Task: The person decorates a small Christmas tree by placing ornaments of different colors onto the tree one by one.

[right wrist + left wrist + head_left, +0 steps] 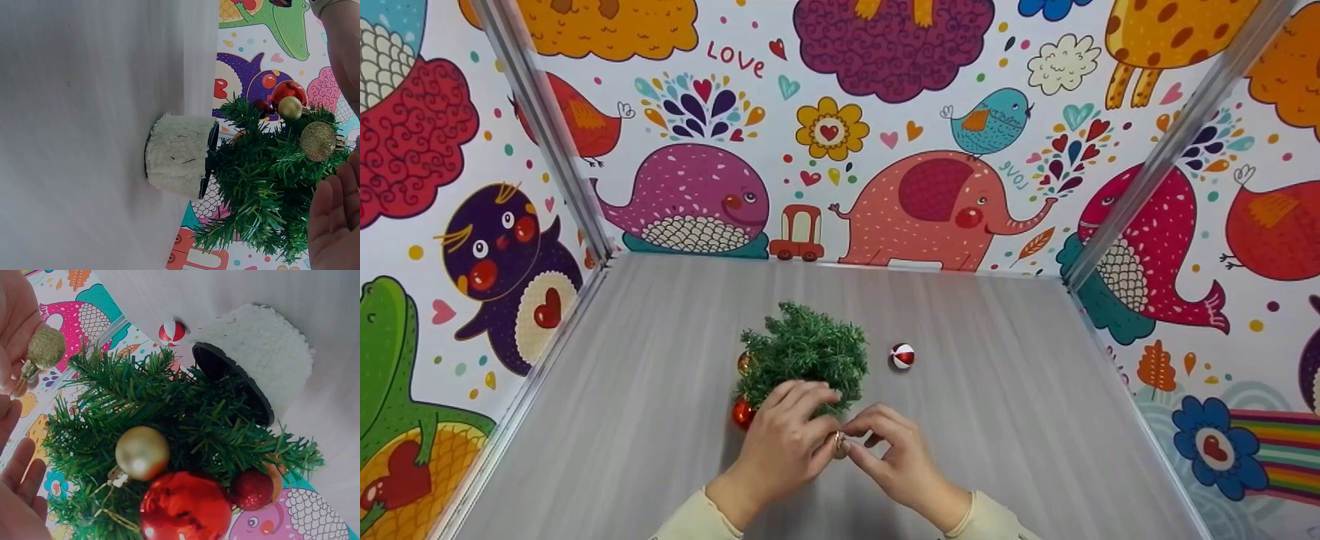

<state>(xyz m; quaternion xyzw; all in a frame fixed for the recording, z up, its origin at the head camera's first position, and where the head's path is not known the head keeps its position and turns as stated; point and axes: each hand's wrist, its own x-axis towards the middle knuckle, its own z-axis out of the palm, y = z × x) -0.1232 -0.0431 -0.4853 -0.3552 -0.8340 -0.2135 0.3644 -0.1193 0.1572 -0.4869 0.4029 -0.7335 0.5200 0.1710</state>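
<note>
A gold glitter bauble (838, 444) hangs by its thread loop between my two hands, in front of a small green artificial Christmas tree (810, 341). My left hand (787, 435) pinches at its left side with thumb and forefinger, the other fingers loosely extended beside the branches. From the right, thumb and forefinger of my right hand (904, 457) pinch at the same bauble. Fingers partly hide the thread and the exact grip. In the left wrist view, a shiny red bauble (185, 506), a smooth gold bauble (142, 453) and a dark red bauble (251, 489) hang on the tree.
A red-and-white striped ball (902, 356) lies on the grey table (997, 390), right of the tree. The tree's white, rough-textured pot (180, 154) stands on the table. Printed cartoon panels (825, 75) and metal posts (544, 120) surround the table.
</note>
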